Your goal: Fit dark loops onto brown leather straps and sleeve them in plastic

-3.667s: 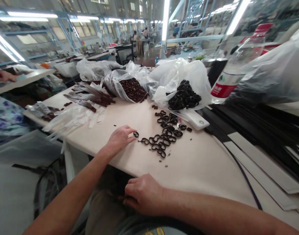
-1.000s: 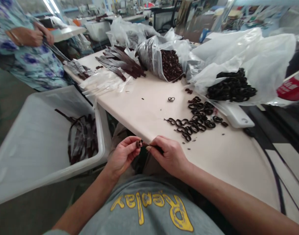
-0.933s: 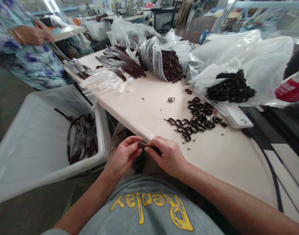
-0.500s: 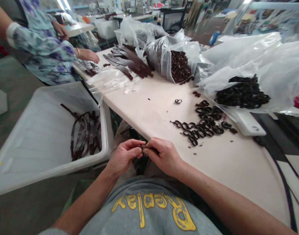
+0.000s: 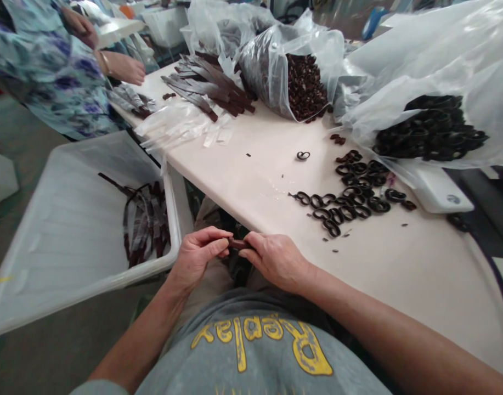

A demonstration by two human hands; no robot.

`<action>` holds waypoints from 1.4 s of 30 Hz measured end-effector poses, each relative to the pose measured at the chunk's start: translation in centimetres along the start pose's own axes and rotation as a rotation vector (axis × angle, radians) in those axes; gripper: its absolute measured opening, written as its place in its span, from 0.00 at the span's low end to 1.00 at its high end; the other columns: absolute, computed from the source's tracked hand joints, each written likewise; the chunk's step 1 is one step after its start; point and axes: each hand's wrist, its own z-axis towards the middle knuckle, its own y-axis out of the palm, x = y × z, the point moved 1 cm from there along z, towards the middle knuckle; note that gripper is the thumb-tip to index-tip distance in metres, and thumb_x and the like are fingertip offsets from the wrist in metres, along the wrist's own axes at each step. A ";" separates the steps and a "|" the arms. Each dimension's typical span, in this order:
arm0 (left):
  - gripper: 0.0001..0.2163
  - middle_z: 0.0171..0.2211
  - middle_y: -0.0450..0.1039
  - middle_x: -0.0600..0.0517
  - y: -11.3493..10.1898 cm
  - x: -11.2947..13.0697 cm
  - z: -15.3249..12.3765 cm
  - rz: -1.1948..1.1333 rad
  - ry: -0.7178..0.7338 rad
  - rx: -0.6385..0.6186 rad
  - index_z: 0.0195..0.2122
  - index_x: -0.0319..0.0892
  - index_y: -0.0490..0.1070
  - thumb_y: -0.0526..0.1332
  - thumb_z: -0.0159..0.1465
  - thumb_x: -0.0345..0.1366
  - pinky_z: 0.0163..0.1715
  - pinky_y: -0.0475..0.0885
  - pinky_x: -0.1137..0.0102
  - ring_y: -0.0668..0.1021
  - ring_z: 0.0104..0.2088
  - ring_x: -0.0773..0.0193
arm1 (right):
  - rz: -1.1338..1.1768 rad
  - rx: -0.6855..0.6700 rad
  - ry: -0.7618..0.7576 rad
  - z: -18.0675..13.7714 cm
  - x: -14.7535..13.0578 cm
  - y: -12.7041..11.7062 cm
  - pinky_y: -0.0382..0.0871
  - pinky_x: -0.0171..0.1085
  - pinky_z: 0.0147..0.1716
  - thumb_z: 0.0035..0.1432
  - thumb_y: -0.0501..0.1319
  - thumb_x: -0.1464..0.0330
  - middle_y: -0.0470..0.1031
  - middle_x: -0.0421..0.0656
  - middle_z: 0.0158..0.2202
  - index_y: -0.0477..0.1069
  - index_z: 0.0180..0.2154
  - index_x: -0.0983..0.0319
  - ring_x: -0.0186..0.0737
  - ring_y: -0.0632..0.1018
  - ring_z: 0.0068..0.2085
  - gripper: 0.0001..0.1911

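A short length of dark brown strip [image 5: 237,244] stretches between my two hands, just off the table's near edge and above my lap. My left hand [image 5: 197,257] pinches its left end between thumb and fingers. Around its right end my right hand [image 5: 279,259] is closed, with the thumb and index finger pressed on it. The rest of the strip is hidden inside the hands. Closest on the table are several black oval loops [image 5: 337,213], some brown ones among them, and a single loop [image 5: 303,156] lies apart.
A white bin [image 5: 76,189] with wrapped brown straps [image 5: 146,222] stands left. On the table [image 5: 271,203] are brown strips [image 5: 212,88], a bag of small brown pieces [image 5: 304,88] and a bag of black loops [image 5: 432,129]. A co-worker's hand [image 5: 123,67] is at the far left.
My hands have drawn slightly apart, so more of the brown strip shows between them. The view has tilted down. The co-worker's hand remains over the table's far end.
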 end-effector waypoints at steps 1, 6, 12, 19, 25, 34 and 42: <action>0.09 0.26 0.79 0.52 0.0 0.0 0.0 0.003 -0.012 -0.001 0.32 0.42 0.82 0.73 0.50 0.37 0.25 0.72 0.78 0.76 0.23 0.71 | -0.018 -0.014 0.007 0.0 -0.1 0.0 0.56 0.35 0.25 0.69 0.54 0.60 0.78 0.44 0.30 0.69 0.36 0.62 0.40 0.77 0.30 0.14; 0.11 0.27 0.79 0.51 0.9 -0.5 0.0 0.046 -0.121 -0.099 0.34 0.41 0.82 0.74 0.49 0.37 0.26 0.73 0.76 0.76 0.24 0.69 | 0.029 -0.083 -0.033 -0.2 0.2 0.2 0.54 0.35 0.26 0.71 0.50 0.61 0.76 0.43 0.28 0.68 0.35 0.62 0.38 0.75 0.28 0.16; 0.09 0.25 0.78 0.52 1.0 -0.6 -0.2 -0.011 -0.084 -0.128 0.32 0.42 0.82 0.74 0.50 0.37 0.25 0.71 0.77 0.75 0.23 0.70 | 0.301 -0.130 -0.149 0.0 0.5 -0.2 0.58 0.33 0.28 0.71 0.50 0.61 0.75 0.41 0.31 0.68 0.36 0.62 0.35 0.73 0.30 0.16; 0.09 0.22 0.76 0.53 -0.7 1.7 -0.3 -0.010 0.001 0.082 0.27 0.42 0.82 0.76 0.44 0.37 0.20 0.68 0.78 0.71 0.18 0.73 | 0.067 -0.130 -0.031 -0.2 -0.2 -0.1 0.52 0.36 0.25 0.68 0.54 0.57 0.77 0.42 0.30 0.66 0.39 0.61 0.40 0.76 0.28 0.14; 0.10 0.25 0.78 0.52 -0.1 0.5 -0.6 0.036 -0.057 -0.058 0.31 0.42 0.82 0.75 0.47 0.36 0.23 0.71 0.77 0.73 0.21 0.71 | 0.065 -0.161 -0.056 -0.5 -0.6 0.3 0.52 0.36 0.24 0.70 0.51 0.61 0.78 0.43 0.29 0.68 0.37 0.62 0.39 0.76 0.28 0.14; 0.10 0.25 0.78 0.53 -0.5 0.1 0.1 -0.053 0.008 -0.006 0.29 0.43 0.82 0.76 0.46 0.36 0.22 0.70 0.79 0.72 0.20 0.73 | 0.125 -0.148 -0.039 -0.1 -0.5 -0.3 0.54 0.36 0.26 0.69 0.53 0.56 0.78 0.43 0.32 0.66 0.40 0.61 0.40 0.77 0.30 0.15; 0.13 0.23 0.77 0.53 -0.5 -0.3 -0.1 -0.049 -0.069 -0.045 0.31 0.41 0.83 0.77 0.44 0.38 0.21 0.69 0.78 0.72 0.19 0.72 | 0.040 -0.179 -0.005 -0.3 -0.7 0.6 0.51 0.37 0.23 0.70 0.51 0.60 0.79 0.44 0.30 0.67 0.38 0.62 0.42 0.78 0.29 0.14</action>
